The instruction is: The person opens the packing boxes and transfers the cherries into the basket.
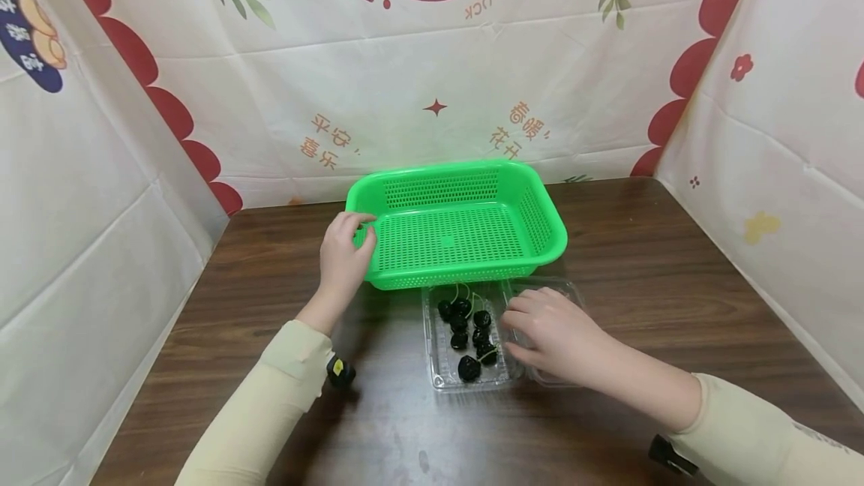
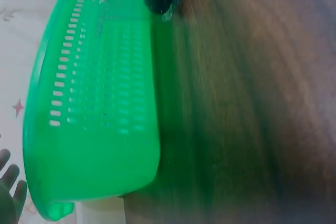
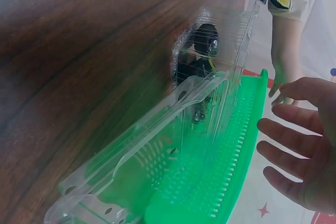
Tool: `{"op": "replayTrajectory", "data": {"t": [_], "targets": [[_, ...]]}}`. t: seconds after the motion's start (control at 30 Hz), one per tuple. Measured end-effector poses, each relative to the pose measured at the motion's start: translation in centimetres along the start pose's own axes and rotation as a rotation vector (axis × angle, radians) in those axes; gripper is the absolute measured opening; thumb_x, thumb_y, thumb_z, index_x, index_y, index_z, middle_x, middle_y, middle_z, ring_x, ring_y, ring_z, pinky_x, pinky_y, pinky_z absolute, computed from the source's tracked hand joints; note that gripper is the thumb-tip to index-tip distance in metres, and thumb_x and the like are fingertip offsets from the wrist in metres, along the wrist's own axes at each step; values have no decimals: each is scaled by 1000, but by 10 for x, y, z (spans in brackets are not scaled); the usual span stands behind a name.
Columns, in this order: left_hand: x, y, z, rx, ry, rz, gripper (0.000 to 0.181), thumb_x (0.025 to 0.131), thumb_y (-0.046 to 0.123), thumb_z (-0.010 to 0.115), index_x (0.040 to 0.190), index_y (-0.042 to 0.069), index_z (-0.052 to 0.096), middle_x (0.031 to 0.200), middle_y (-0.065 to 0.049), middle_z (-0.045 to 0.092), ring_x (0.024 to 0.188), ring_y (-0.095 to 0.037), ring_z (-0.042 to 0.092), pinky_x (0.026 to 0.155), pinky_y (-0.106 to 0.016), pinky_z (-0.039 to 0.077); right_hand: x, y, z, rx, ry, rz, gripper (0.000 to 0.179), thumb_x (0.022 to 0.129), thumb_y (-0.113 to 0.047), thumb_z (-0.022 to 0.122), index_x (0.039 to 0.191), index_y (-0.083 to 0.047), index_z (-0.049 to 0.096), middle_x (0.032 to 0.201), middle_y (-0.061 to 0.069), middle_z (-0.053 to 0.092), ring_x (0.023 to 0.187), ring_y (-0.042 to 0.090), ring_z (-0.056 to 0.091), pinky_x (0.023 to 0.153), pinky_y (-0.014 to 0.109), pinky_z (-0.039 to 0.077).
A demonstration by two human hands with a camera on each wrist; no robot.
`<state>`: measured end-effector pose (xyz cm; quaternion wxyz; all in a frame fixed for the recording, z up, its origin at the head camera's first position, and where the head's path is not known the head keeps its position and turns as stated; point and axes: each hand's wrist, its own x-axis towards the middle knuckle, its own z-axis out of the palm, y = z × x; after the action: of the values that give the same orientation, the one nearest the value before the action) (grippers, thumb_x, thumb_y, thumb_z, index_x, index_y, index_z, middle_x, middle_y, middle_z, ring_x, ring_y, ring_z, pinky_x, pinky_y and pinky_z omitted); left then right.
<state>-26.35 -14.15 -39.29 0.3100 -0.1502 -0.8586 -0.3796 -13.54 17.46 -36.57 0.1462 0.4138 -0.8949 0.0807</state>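
Observation:
A green plastic basket (image 1: 445, 238) with slotted walls stands toward the back of the wooden table. My left hand (image 1: 343, 252) is at its left rim, thumb and fingers parted around nothing. In front of the basket lies a clear plastic clamshell box (image 1: 439, 377), its lid (image 1: 567, 295) folded out to the right. Several dark cherries (image 1: 469, 367), some with green stems, sit in the box. Over the lid hovers my right hand (image 1: 550, 332), its loosely bent fingers near the cherries. The right wrist view shows those fingers (image 3: 289, 148) spread and holding nothing.
Behind the table hangs a white printed cloth (image 1: 405, 81) with red scalloped edging, and more cloth (image 1: 763, 133) closes off both sides. Brown wood-grain tabletop (image 1: 648, 268) shows to the left, right and front of the basket and box.

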Motion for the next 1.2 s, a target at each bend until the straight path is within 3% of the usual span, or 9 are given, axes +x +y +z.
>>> {"op": "replayTrajectory", "data": {"t": [0.3,0.53,0.67,0.8,0.9,1.07,1.2], "targets": [[10,-13,5,103,-72,-182,23,92,10,60,114,7,68,119,-11,57,113,-31,49,93,-48,41,7,-2,5,15,-45,7,17,80,-23,78,89,-12,70,86,-3,63,83,16,57,79,38,48],[22,-21,9,170,-216,-374,49,96,20,57,144,12,46,140,-16,37,128,-35,34,98,-52,36,9,0,7,-2,-83,19,18,79,-25,79,88,-12,70,85,-3,63,82,16,57,77,38,48],[28,-25,11,196,-266,-462,63,95,20,58,152,12,32,138,-20,33,122,-38,39,94,-52,40,10,1,8,-12,-107,7,18,79,-24,79,88,-12,70,84,-3,63,82,17,59,79,39,48],[34,-29,14,236,-298,-545,66,97,20,54,155,11,22,133,-25,33,97,-39,53,78,-51,46,10,2,10,-35,-135,-11,16,77,-22,78,88,-12,71,83,-4,63,82,18,60,78,38,47],[37,-32,15,246,-312,-587,61,101,22,48,154,7,21,133,-29,39,92,-42,57,76,-53,47,9,3,11,-49,-149,-23,15,75,-19,79,88,-14,72,81,-6,62,80,17,60,75,36,45],[41,-38,11,227,-318,-610,50,104,24,40,147,0,35,133,-24,53,114,-40,55,91,-52,44,9,5,14,-74,-155,-77,14,72,-17,81,80,-18,69,75,-9,57,74,14,57,68,33,43],[42,-41,8,207,-332,-627,48,106,26,38,147,2,38,140,-19,50,121,-38,51,95,-51,42,10,6,19,-83,-158,-105,16,71,-18,82,75,-21,66,72,-11,53,72,13,55,66,31,40]]}}
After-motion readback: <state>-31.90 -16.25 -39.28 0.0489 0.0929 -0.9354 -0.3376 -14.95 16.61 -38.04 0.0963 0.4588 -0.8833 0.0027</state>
